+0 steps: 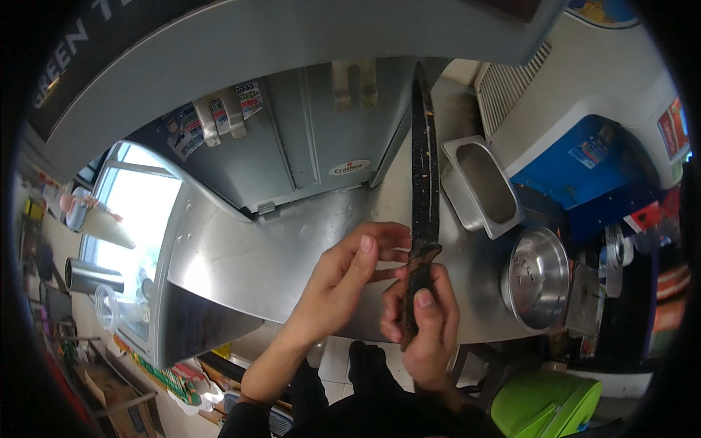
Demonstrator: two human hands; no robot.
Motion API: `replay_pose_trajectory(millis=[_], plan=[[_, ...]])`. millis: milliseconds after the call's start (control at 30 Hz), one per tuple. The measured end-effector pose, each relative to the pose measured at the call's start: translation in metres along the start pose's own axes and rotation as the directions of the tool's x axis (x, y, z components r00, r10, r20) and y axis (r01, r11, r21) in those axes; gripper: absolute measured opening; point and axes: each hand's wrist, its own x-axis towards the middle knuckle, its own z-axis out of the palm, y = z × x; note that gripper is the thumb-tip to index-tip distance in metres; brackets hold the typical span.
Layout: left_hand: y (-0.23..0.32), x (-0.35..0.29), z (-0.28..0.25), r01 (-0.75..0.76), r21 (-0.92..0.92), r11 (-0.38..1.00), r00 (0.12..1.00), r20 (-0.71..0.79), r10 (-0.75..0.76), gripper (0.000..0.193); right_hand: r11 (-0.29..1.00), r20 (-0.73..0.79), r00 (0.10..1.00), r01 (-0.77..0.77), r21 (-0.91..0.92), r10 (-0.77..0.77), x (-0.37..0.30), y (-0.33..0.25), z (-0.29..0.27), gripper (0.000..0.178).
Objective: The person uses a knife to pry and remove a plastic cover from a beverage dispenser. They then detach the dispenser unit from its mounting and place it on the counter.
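My right hand is closed around the brown handle of a long knife. Its dark, narrow blade points away from me, and pale specks show along it. My left hand is beside the lower blade and the guard, thumb up and fingers stretched out toward the knife. The tips of those fingers pass close to or behind it; I cannot tell whether they touch. Beneath both hands lies a steel counter.
Right of the knife stand a deep rectangular steel pan and a round steel bowl. A grey dispenser machine rises at the back. A blue bin is at the far right, a lime-green bin low at the right, and a steel cylinder at the left.
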Motion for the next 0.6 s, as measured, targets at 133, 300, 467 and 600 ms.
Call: replay_pose_trajectory(millis=[133, 300, 467, 600], plan=[[0.011, -0.011, -0.017, 0.198, -0.013, 0.98, 0.958, 0.214, -0.191, 0.045, 0.985, -0.197, 0.966, 0.157, -0.065, -0.167, 0.0, 0.022, 0.039, 0.041], [0.014, -0.015, -0.029, 0.117, -0.224, 0.968, 0.977, 0.2, -0.072, 0.041, 0.962, -0.366, 0.892, 0.224, -0.154, -0.266, 0.003, 0.039, 0.077, 0.035], [0.026, -0.01, -0.042, 0.101, -0.286, 0.953, 0.962, 0.273, -0.02, 0.037, 0.88, -0.415, 0.798, 0.285, -0.38, -0.437, 0.015, 0.045, 0.101, 0.034], [0.032, -0.005, -0.046, 0.077, -0.346, 0.935, 0.975, 0.222, 0.002, 0.035, 0.875, -0.384, 0.797, 0.35, -0.335, -0.466, 0.026, 0.045, 0.114, 0.03]])
